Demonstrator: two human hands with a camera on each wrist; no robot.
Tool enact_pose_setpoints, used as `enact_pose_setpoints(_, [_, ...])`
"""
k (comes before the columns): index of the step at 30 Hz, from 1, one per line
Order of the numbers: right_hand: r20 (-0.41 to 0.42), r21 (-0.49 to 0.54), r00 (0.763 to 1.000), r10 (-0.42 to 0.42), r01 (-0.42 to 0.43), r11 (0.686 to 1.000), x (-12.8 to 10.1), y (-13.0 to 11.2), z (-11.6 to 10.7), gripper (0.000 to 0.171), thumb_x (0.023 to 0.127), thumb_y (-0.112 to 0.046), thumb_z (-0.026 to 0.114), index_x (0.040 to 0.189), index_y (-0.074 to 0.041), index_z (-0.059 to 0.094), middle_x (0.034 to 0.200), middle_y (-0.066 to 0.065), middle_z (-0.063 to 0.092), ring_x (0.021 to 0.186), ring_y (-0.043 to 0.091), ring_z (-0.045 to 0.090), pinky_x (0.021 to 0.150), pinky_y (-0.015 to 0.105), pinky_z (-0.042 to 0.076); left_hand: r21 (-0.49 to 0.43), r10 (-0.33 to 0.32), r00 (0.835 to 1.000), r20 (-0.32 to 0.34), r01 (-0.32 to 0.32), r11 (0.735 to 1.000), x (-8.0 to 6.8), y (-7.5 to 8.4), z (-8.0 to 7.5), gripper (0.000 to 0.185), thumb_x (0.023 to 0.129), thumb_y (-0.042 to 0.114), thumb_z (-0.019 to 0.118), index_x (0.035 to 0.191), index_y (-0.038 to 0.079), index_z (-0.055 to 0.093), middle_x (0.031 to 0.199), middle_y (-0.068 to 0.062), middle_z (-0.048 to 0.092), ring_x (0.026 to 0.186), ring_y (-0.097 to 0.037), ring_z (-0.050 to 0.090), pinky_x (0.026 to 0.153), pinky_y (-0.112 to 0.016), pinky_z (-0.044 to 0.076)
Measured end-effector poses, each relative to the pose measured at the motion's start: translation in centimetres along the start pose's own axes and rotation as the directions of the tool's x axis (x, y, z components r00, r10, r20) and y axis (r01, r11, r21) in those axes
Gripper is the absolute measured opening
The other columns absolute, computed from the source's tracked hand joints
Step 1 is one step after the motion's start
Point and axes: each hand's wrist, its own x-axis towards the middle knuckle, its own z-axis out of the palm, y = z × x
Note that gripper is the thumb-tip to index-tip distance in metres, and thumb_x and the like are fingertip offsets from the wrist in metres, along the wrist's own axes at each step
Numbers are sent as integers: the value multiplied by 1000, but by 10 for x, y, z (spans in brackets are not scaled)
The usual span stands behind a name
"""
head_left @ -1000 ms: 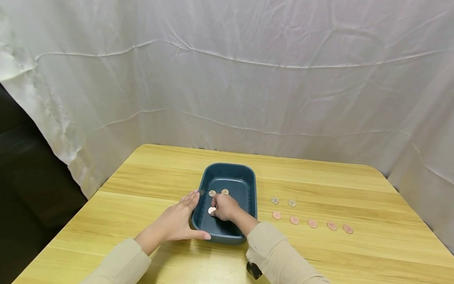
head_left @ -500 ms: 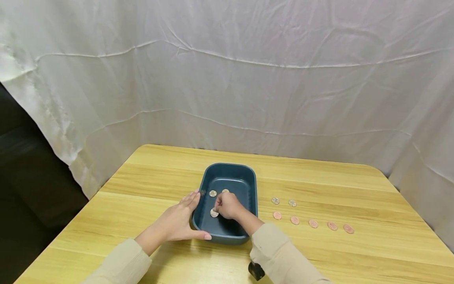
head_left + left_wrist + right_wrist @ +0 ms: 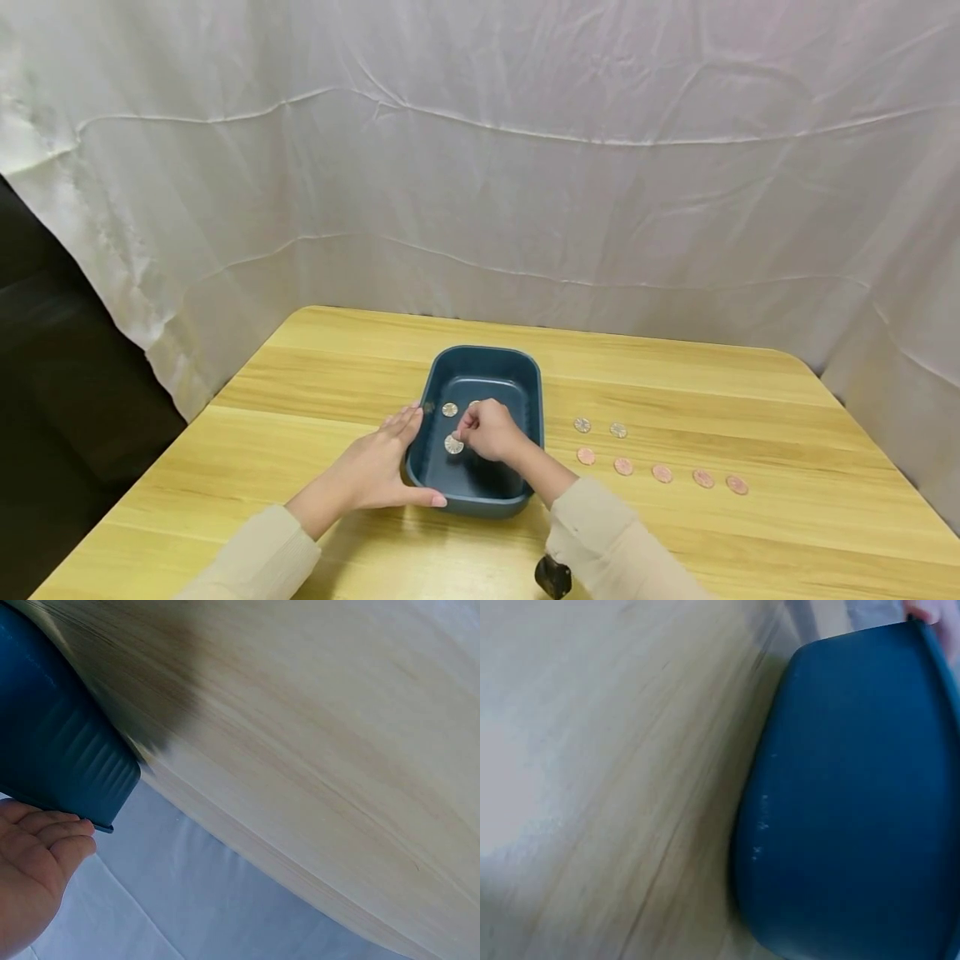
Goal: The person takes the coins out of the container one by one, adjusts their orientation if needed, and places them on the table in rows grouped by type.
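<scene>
Coins, small, round and of metal, are the matter in hand: one silvery coin (image 3: 453, 444) lies on the floor of the dark teal rectangular plastic tub (image 3: 528, 392), directly under the curled fingertips of the right hand (image 3: 489, 429). Whether that coin is pinched or only touched cannot be told from the head view (the knuckles hide the contact). The tub's near left corner is steadied by the left hand (image 3: 372, 472), whose fingers lie straight along the outer wall, the thumb against the near rim; in the left wrist view the ribbed corner (image 3: 71, 761) is seen just above the fingertips.

Just beyond the right hand, two more coins rest on the tub floor: one silvery (image 3: 449, 409) in plain sight, the other (image 3: 473, 405) half hidden behind the knuckles. A darker disc (image 3: 428, 407) sits at the left wall, beside the left fingertips.

To the right of the grip, outside the tub, seven coins lie on the pale wooden table (image 3: 675, 542): five coppery ones in a row (image 3: 661, 472) and, farther off, two silvery ones (image 3: 599, 427).

By this count, about a third of the coins are judged to be in the tub, with seven left on the table.
</scene>
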Motion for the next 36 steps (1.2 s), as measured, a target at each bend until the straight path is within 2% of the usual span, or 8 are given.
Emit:
enact_pose_setpoints(6, [-34,49,999,-33,35,998,-9,-5,-12,17,84,-6,65,68,-1,65,60,0,55,54,8,45,51,19,39,6,-6,1000,13,6,1000,-1,1,-1,116,64,75,63,143,-3,29,151,-20,26,137,-36,30,102,-50,40])
enact_pose_setpoints(11, [-86,90,995,-45,53,995,-16,-9,-22,15,84,-7,65,70,-2,65,59,1,55,53,8,45,52,20,39,6,-3,1000,4,3,1000,-1,1,-1,116,64,75,62,143,-3,29,151,-20,26,138,-35,30,102,-50,40])
enact_pose_setpoints(22, [-132,180,991,6,18,984,-32,-4,-42,12,83,-6,66,72,0,65,57,1,52,53,12,43,50,23,37,-16,5,1000,-17,-6,1000,-1,0,0,117,63,74,64,143,-4,29,150,-20,27,137,-37,32,100,-53,41])
enact_pose_setpoints(28, [-154,210,985,77,-44,977,-41,1,-55,11,83,-8,66,76,-1,65,60,1,51,56,13,44,51,24,37,-10,14,999,-33,-14,1000,-1,0,2,117,63,74,64,142,-4,30,150,-20,28,136,-37,32,100,-52,41])
enact_pose_setpoints(36, [-170,240,975,140,-97,966,-53,19,-74,13,85,-10,64,79,1,65,61,-1,51,53,10,41,46,21,33,3,39,998,-44,-39,999,0,-1,4,116,64,74,64,141,-7,31,149,-22,30,136,-37,32,101,-52,40])
